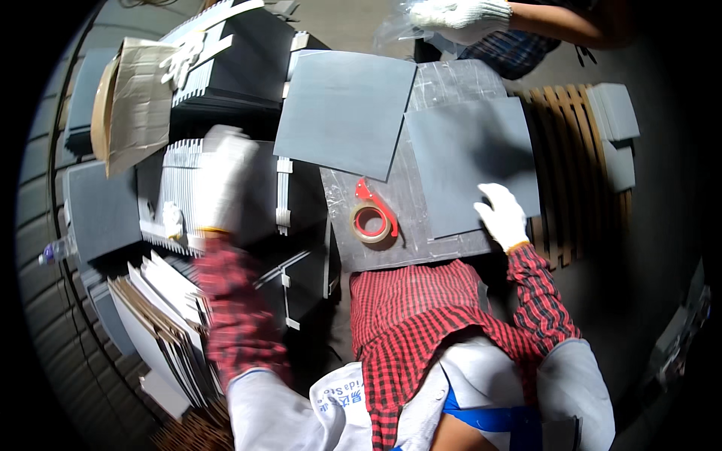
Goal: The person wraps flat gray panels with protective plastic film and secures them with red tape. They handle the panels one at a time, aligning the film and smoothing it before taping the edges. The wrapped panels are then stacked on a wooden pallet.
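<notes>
My left hand point(226, 177), in a white knitted glove, is smeared by motion over the stack of grey panels on the left; its fingers cannot be made out. My right hand point(502, 216), gloved too, lies at the near right part of a flat grey panel point(462, 161), thumb and fingers apart. A second grey panel point(346, 109) lies beside it, turned slightly and reaching over the far left edge of the work table point(331, 255). Between the panels and me is a red tape dispenser point(370, 218) with a roll of tape in it.
Stacked grey panels point(248, 56) with white edge strips stand at the left, near a brown cardboard piece point(139, 105). White and brown sheets point(162, 331) lean at the lower left. A slatted wooden pallet point(575, 165) is at right. Across the table, another person's gloved hand point(462, 19) holds clear plastic.
</notes>
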A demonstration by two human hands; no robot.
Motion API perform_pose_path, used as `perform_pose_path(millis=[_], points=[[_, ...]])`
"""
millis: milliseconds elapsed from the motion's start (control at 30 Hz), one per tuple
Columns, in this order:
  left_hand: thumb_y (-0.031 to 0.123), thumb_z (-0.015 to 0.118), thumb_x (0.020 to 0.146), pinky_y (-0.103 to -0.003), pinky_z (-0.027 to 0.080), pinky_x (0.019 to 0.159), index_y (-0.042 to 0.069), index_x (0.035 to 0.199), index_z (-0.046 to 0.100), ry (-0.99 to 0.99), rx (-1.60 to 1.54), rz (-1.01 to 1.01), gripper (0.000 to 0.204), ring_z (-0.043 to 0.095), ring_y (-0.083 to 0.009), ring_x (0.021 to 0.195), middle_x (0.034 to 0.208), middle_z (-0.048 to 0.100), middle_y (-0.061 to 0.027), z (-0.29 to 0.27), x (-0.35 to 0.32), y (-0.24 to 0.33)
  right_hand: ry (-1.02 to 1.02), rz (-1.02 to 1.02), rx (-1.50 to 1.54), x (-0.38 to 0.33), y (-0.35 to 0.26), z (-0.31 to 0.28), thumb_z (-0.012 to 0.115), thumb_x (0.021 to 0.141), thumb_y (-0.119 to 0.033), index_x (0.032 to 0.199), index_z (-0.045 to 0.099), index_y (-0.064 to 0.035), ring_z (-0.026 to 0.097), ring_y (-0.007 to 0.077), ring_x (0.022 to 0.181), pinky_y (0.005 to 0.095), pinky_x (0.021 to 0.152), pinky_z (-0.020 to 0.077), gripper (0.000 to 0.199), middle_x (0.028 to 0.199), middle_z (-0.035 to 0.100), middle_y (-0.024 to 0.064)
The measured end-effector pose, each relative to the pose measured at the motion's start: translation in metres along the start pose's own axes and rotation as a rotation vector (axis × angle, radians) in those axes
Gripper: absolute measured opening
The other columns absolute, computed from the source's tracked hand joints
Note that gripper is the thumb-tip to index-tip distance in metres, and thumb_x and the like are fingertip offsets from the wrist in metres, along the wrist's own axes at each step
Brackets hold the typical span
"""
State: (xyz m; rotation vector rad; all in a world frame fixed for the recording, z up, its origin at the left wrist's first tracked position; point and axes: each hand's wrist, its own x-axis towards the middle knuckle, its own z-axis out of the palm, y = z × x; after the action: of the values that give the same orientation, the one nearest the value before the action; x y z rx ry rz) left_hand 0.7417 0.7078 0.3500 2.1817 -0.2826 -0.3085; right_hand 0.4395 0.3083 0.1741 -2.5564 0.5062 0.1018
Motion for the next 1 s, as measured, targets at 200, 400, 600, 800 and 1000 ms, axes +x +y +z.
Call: perform_pose_path(millis=[200, 400, 600, 800, 1000], points=[[0.045, 0.085, 0.07, -0.044, 0.047, 0.102, -0.001, 0.119, 0.063, -0.034, 0.426, -0.268, 0.071, 0.05, -0.0385, 0.127, 0.135, 0.052, -0.0229, 0.226, -0.162, -0.015, 0.002, 0.092, 0.098, 0.001, 0.082, -0.023, 0.074, 0.088, -0.023, 0.123, 0.068, -0.0086, 0.063, 0.0319, 0.117, 0.0399, 0.102, 0.0489, 0.039, 0.125, 0.067, 0.0128], [0.04, 0.086, 0.071, -0.055, 0.036, 0.107, 0.005, 0.117, 0.06, 0.294, 0.558, -0.3, 0.063, 0.04, -0.0451, 0.129, 0.14, 0.046, -0.0266, 0.299, -0.174, -0.035, -0.031, 0.031, 0.081, 0.015, 0.082, -0.029, 0.071, 0.09, -0.024, 0.124, 0.068, -0.0079, 0.062, 0.032, 0.118, 0.0403, 0.103, 0.0481, 0.038, 0.126, 0.066, 0.0131], [0.02, 0.085, 0.068, -0.052, 0.038, 0.101, 0.006, 0.108, 0.063, 0.315, 0.654, -0.24, 0.048, 0.047, -0.0423, 0.123, 0.12, 0.06, -0.0167, 0.288, -0.189, -0.056, -0.113, -0.108, 0.147, 0.048, 0.044, -0.018, 0.07, 0.091, -0.028, 0.121, 0.069, -0.0096, 0.061, 0.0314, 0.118, 0.0404, 0.102, 0.0476, 0.036, 0.124, 0.066, 0.0128], [0.012, 0.082, 0.065, -0.051, 0.039, 0.096, 0.009, 0.096, 0.063, 0.275, 0.694, -0.048, 0.037, 0.05, -0.0414, 0.118, 0.099, 0.063, -0.0101, 0.25, -0.208, -0.07, -0.208, -0.375, 0.205, 0.069, -0.015, -0.005, 0.069, 0.09, -0.027, 0.118, 0.07, -0.011, 0.064, 0.03, 0.111, 0.0386, 0.098, 0.0503, 0.032, 0.117, 0.068, 0.0098], [0.022, 0.083, 0.072, -0.044, 0.047, 0.093, 0.002, 0.111, 0.061, 0.382, 0.086, -0.238, 0.049, 0.059, -0.034, 0.103, 0.111, 0.061, -0.0157, 0.211, -0.192, -0.066, -0.258, -0.392, 0.2, 0.049, -0.031, 0.006, 0.068, 0.091, -0.028, 0.118, 0.07, -0.0127, 0.064, 0.0291, 0.11, 0.0391, 0.096, 0.0506, 0.031, 0.117, 0.069, 0.0081]])
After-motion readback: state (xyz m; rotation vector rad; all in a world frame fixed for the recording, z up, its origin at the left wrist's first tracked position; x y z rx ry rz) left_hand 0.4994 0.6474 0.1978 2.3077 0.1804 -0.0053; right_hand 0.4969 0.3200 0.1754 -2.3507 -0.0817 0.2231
